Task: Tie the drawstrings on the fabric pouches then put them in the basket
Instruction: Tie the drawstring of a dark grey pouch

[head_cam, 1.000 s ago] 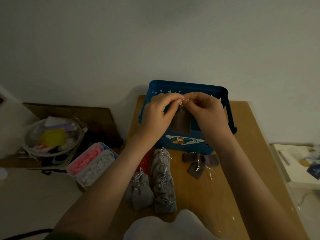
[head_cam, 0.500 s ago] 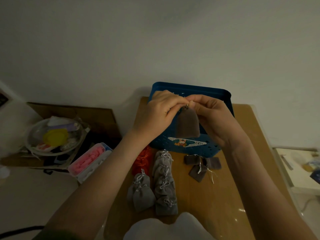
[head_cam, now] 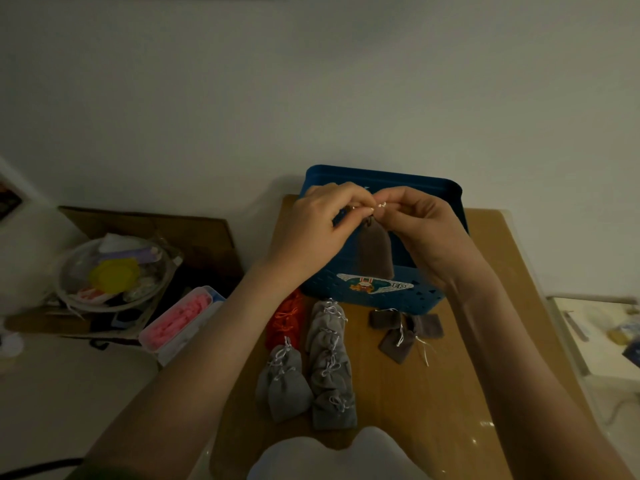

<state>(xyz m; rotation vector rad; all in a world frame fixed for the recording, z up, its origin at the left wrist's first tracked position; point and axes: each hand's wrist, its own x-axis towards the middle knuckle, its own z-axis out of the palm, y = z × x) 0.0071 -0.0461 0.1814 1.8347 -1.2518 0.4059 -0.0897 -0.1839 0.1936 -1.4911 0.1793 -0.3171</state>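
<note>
A brown fabric pouch [head_cam: 374, 252] hangs in the air in front of the blue basket [head_cam: 436, 192]. My left hand [head_cam: 320, 225] and my right hand [head_cam: 420, 226] meet above it, fingertips pinching the drawstring at its neck. On the wooden table [head_cam: 450, 393] lie several grey pouches [head_cam: 329, 362] with tied silver strings, orange pouches [head_cam: 287, 320] partly under my left forearm, and three flat brown pouches [head_cam: 403, 329] with loose strings near the basket's front.
Left of the table, lower down, are a clear bowl of odds and ends [head_cam: 114, 271], a box of pink pieces [head_cam: 180, 318] and flattened cardboard [head_cam: 166, 226]. A white side table [head_cam: 595, 337] stands to the right. A white cloth [head_cam: 332, 459] lies at the near edge.
Both hands have stayed together on the drawstring and the pouch still hangs below them. The neck of the pouch now looks drawn tighter, and my fingers have shifted on the string.
</note>
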